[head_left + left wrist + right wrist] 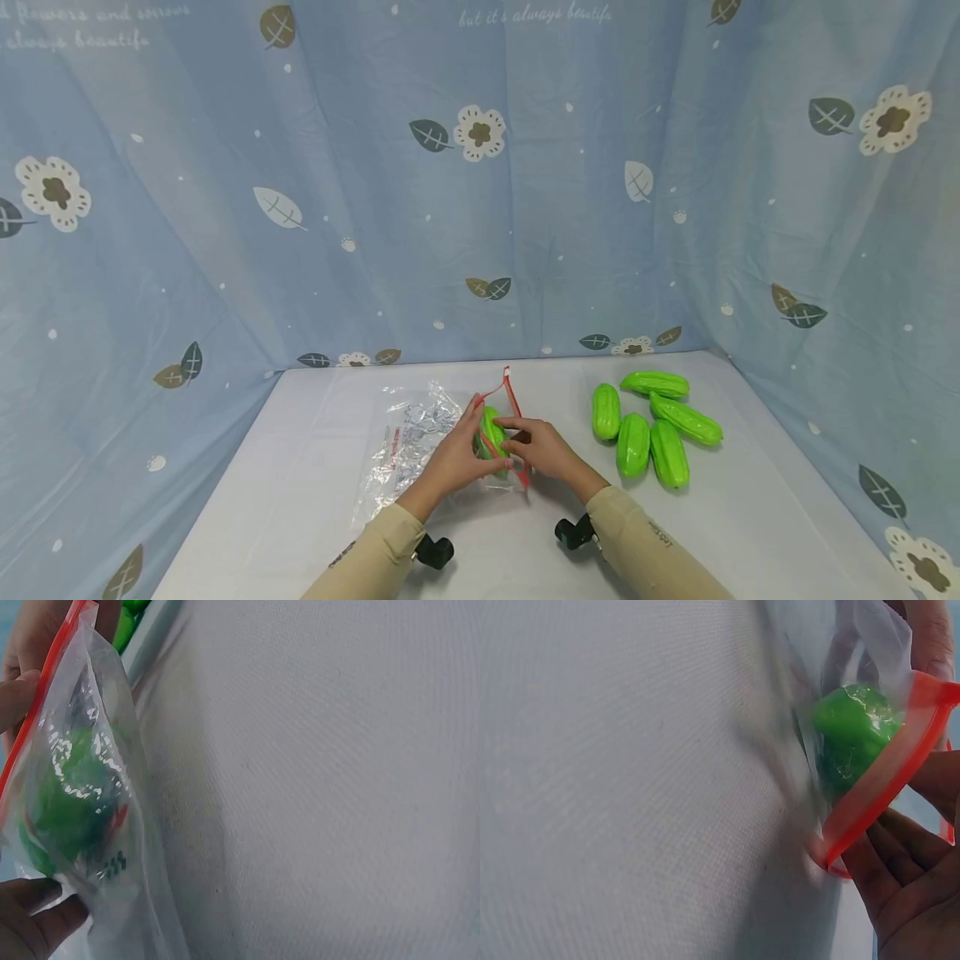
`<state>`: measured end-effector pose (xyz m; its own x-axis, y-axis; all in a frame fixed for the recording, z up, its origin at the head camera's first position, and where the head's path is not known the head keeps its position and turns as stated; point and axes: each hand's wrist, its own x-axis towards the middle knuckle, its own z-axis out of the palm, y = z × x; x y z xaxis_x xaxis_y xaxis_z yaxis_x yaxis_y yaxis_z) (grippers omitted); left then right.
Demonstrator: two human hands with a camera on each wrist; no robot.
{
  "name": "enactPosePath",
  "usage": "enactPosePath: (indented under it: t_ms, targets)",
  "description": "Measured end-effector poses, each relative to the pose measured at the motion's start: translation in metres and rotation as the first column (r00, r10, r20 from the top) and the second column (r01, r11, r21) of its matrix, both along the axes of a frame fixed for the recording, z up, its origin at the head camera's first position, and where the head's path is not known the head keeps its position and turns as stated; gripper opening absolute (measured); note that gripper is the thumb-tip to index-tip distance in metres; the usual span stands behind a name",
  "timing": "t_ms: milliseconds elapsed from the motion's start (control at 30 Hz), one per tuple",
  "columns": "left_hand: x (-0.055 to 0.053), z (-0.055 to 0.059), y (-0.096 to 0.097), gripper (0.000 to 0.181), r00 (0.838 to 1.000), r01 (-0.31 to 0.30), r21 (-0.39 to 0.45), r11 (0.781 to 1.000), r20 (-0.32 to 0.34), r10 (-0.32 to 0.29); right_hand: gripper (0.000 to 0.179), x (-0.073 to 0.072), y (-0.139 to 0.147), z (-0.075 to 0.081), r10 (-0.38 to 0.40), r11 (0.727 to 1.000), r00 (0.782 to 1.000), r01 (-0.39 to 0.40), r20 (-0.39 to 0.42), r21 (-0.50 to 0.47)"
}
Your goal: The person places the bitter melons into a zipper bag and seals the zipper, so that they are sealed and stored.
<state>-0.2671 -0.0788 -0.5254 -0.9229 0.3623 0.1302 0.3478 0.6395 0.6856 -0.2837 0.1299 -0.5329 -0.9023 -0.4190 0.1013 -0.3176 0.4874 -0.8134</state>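
Observation:
A clear zip bag [393, 458] with a red zip edge [889, 780] lies on the table, its mouth spread toward the right. Inside the mouth is a bright green, ribbed, cucumber-shaped vegetable [492, 432], glossy through the plastic [79, 795]. My left hand [450, 454] grips the bag around this vegetable, thumb on the near side and fingers on the far side. From the right, my right hand [547, 450] reaches into the mouth, with its fingertips at the vegetable. In the right wrist view its fingers [874, 874] extend behind the red edge, partly hidden by it.
Several more green vegetables [633, 446] lie grouped on the right side of the white table [315, 433]. Crinkled plastic with blue and red print spreads left of my left hand. A blue patterned curtain [480, 217] hangs behind the table.

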Motion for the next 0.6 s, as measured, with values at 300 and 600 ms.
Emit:
enactPosePath:
  t_ms: [300,600]
  targets:
    - [-0.002,-0.003,-0.002,0.111,1.0,-0.001,-0.002,1.0,0.013,0.001,0.042,0.003,0.002,0.003,-0.015,1.0,1.0,0.015,0.012,0.019]
    - [-0.002,-0.003,-0.001,0.111,1.0,-0.01,-0.016,1.0,0.014,0.01,0.041,0.008,0.017,0.002,-0.075,0.997,0.997,0.076,-0.015,0.027]
